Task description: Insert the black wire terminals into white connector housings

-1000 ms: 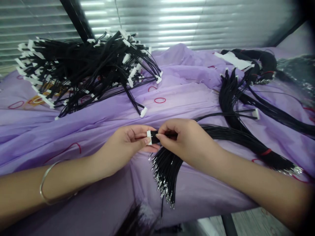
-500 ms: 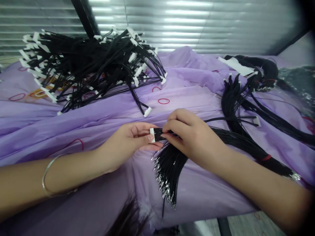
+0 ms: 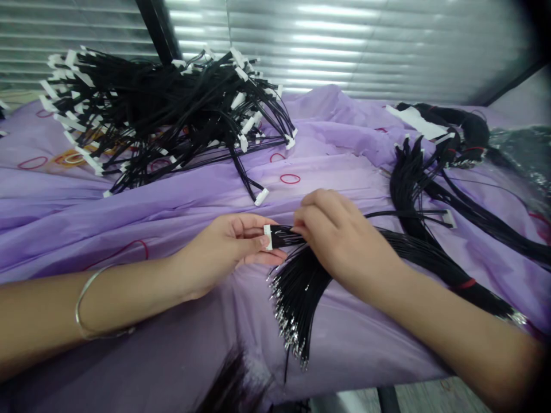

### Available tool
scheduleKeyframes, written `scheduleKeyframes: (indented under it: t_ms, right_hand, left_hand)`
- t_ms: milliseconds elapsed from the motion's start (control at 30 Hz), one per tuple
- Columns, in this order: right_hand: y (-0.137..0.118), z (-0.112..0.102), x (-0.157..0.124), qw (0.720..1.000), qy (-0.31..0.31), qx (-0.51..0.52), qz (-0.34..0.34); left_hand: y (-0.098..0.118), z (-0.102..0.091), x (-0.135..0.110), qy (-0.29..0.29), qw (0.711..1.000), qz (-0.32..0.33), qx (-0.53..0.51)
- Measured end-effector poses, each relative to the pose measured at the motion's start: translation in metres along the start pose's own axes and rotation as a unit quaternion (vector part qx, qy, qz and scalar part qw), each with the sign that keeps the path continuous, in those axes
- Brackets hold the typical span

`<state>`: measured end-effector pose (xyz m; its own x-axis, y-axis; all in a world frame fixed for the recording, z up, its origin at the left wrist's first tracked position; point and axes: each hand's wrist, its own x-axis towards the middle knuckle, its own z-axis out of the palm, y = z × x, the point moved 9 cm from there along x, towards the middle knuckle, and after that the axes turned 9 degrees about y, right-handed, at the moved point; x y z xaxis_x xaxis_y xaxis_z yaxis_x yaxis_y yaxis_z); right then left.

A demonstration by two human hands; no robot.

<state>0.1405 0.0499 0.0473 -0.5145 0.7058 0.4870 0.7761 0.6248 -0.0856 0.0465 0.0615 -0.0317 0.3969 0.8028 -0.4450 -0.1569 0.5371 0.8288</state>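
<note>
My left hand (image 3: 232, 241) pinches a small white plug connector (image 3: 267, 237) between thumb and fingers. Black wires (image 3: 282, 236) run from the connector toward my right hand (image 3: 333, 229). The fingers of that hand are closed in a pinch just right of the connector, over the wires; what exactly lies between the fingertips is too small to make out. Below the right hand, a thick bundle of loose black wires (image 3: 299, 298) fans out, its ends tipped with shiny metal terminals.
A heap of black cables (image 3: 159, 109) with white connectors lies at the back left. More black wire bundles (image 3: 407, 178) lie on the right, one tied with a red band (image 3: 465, 284). Red rubber bands (image 3: 290, 179) dot the purple cloth (image 3: 193, 201). Blinds (image 3: 327, 46) stand behind.
My right hand has slid a little to the right along the wires, away from the connector. My left hand keeps its pinch on the connector. The whole view has shifted slightly.
</note>
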Motion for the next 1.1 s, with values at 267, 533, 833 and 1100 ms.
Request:
scheduleKeyframes:
  t_ms: [267, 533, 833, 1100]
  right_hand:
    - [-0.001, -0.007, -0.002, 0.994, -0.009, 0.098, 0.047]
    - [-0.007, 0.008, -0.003, 0.993, -0.037, 0.104, 0.04]
    - [-0.016, 0.014, -0.003, 0.994, -0.03, 0.101, 0.018]
    - [-0.004, -0.005, 0.002, 0.984, 0.014, 0.169, 0.057]
  left_hand:
    - [-0.002, -0.002, 0.001, 0.002, 1.0, -0.002, 0.002]
    - [-0.002, -0.001, 0.0, -0.006, 1.0, -0.006, 0.008]
    - [-0.001, 0.002, 0.001, -0.012, 1.0, 0.011, 0.021]
    - [0.0, 0.003, 0.0, -0.021, 0.998, 0.026, 0.047]
